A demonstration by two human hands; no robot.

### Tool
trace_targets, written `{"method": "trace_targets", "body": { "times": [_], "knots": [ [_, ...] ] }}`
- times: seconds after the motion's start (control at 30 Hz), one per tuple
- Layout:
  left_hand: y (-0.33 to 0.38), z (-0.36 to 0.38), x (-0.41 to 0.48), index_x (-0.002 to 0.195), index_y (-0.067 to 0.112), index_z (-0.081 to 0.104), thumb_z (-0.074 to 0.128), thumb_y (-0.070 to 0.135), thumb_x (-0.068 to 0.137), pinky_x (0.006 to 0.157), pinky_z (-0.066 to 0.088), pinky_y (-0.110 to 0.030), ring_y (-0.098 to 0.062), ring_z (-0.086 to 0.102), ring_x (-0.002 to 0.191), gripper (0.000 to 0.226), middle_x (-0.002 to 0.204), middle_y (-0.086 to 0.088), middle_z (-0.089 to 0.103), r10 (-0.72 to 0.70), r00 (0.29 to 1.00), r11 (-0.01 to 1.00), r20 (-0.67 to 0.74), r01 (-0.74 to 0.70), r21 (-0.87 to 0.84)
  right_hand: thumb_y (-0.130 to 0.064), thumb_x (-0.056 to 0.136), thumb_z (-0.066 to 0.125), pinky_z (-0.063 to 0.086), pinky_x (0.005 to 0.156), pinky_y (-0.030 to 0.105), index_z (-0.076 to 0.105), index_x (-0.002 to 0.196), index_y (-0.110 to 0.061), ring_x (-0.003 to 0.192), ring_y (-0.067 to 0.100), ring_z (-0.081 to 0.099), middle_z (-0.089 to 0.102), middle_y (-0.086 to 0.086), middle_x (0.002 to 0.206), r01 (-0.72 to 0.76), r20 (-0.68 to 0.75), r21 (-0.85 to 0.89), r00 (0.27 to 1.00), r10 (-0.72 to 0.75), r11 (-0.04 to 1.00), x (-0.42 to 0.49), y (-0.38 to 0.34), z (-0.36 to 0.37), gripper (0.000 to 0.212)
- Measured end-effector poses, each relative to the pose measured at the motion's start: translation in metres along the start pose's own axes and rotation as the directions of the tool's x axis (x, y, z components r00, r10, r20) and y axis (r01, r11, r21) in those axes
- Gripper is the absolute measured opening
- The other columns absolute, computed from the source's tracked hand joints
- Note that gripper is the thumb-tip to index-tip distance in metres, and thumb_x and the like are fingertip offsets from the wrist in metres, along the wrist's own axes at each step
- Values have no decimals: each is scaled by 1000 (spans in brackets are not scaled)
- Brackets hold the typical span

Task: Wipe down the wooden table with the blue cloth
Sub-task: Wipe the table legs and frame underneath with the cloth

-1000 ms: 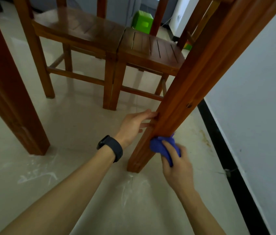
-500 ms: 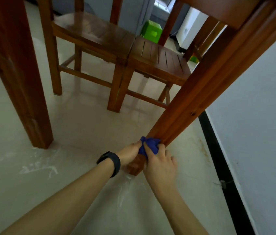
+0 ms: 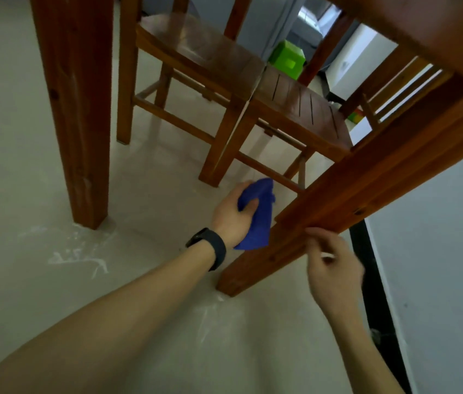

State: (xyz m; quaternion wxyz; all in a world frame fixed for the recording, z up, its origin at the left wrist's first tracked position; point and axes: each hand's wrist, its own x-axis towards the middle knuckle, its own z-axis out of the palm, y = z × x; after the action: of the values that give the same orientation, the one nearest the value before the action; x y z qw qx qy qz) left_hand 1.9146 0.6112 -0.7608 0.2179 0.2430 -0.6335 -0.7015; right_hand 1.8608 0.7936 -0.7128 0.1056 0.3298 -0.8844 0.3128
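I look from low down under the wooden table. Its near right leg [image 3: 346,194] slants across the view; a second leg [image 3: 82,115] stands at the left. My left hand [image 3: 231,216], with a dark band on the wrist, grips the blue cloth [image 3: 257,220] just left of the right leg, and the cloth hangs down from the fist. My right hand [image 3: 331,265] is at the leg's near side with fingers curled loosely against the wood, holding nothing.
Two wooden chairs [image 3: 253,89] stand side by side behind the leg. A green box [image 3: 287,59] sits on the floor beyond them. A grey wall [image 3: 437,251] with a black skirting strip runs close on the right. White smears mark the pale floor [image 3: 77,257].
The cloth has passed from my right hand to my left, which now holds it left of the leg. My right hand has let go and moved to the leg's near side.
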Motion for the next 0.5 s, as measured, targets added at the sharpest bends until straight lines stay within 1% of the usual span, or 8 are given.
{"method": "trace_targets", "body": {
  "times": [0.03,0.07,0.1,0.2,0.27,0.33,0.43,0.5],
  "knots": [
    [13,8,3,144,38,35,46,36,102,93,46,-31,-9,54,111,44,128,13,53,78,996,997,-41,-79,-12,-21,94,56,55,77,29,56,107,-31,92,0,58,60,-11,104,-37,-172,53,984,46,998,4,4,-6,17],
    [24,19,5,145,39,33,43,40,102,91,48,-29,-7,55,108,45,130,12,54,143,987,989,-72,-145,-16,-26,94,57,56,77,34,53,111,-27,93,4,58,59,-7,108,-83,-270,113,957,111,990,7,8,-8,17],
    [31,32,5,145,41,32,39,45,102,87,50,-27,-6,57,105,44,128,10,55,202,977,979,-71,-202,10,-34,95,55,55,77,32,48,120,-25,97,6,57,56,-4,117,-126,-294,169,940,172,978,10,10,-6,28],
    [15,77,-8,139,44,36,25,57,100,73,51,-28,-8,59,91,42,112,6,56,258,966,955,9,-256,149,-52,99,38,42,87,19,23,145,-37,110,-7,49,41,-16,140,-216,-78,322,964,254,921,8,11,11,51],
    [-17,81,-14,133,43,40,21,58,100,76,52,-31,-10,58,91,41,112,5,56,167,986,969,-11,-161,190,-53,100,29,37,99,22,12,149,-43,119,-10,42,34,-25,141,-257,39,395,964,263,882,2,9,28,53],
    [-65,55,-15,132,38,49,24,55,101,82,51,-34,-17,62,94,43,114,-1,63,3,998,934,70,-28,355,-53,100,26,33,104,26,4,150,-43,128,-1,35,28,-25,144,-296,56,448,951,304,844,0,6,41,56],
    [-136,-1,-19,131,28,58,40,55,98,89,48,-29,-22,63,104,47,120,-2,67,-352,903,782,246,140,608,-58,97,21,30,102,26,-3,149,-44,133,7,32,23,-20,151,-352,59,460,928,367,815,0,6,51,59],
    [-151,-23,-16,130,27,59,43,61,94,93,48,-32,-23,63,107,52,120,-1,68,-376,913,798,159,232,556,-62,95,18,30,100,26,-6,148,-46,137,14,33,23,-23,147,-373,79,448,922,380,812,-1,11,59,60]
  ]
}}
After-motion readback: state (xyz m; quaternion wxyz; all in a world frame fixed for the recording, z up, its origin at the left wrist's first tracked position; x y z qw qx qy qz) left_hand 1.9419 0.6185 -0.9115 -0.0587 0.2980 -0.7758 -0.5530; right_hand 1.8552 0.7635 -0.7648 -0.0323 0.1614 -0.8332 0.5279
